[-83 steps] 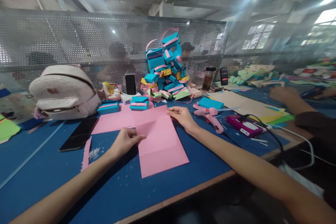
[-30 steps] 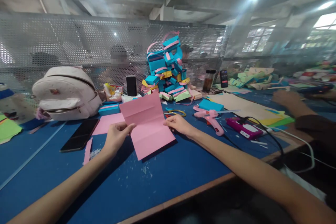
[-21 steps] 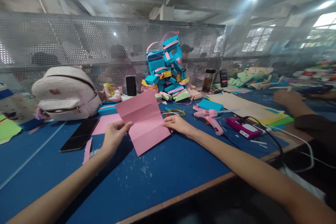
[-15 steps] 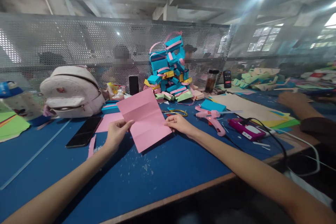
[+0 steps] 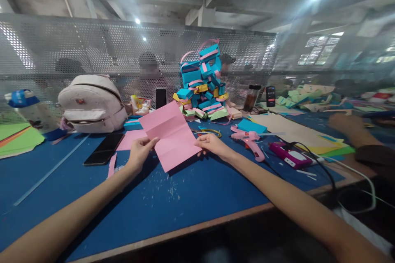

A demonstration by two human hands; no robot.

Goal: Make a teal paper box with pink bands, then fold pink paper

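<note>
A pink sheet of paper (image 5: pixel 171 137) with faint crease lines is held tilted above the blue table (image 5: pixel 148 209). My left hand (image 5: pixel 141 152) pinches its left edge, thumb on top. On the opposite edge, my right hand (image 5: pixel 212 146) grips the sheet between thumb and fingers. Behind the left hand lies another pink sheet (image 5: pixel 131 139), partly covered. A pink hot glue gun (image 5: pixel 251 141) rests to the right of my right hand. Scissors with yellow handles (image 5: pixel 212 132) lie just beyond the right hand, partly hidden.
A pile of blue, pink and yellow paper pieces (image 5: pixel 203 86) stands at the back by a perforated metal screen (image 5: pixel 117 45). On the left are a white backpack (image 5: pixel 92 107), bottle (image 5: pixel 37 115) and black phone (image 5: pixel 104 150). A purple power strip (image 5: pixel 290 155) with cables and another person's hand (image 5: pixel 344 125) are right.
The camera view has shifted slightly, so the scene sits a little further right. Both hands keep their hold on the pink sheet, which has hardly moved.
</note>
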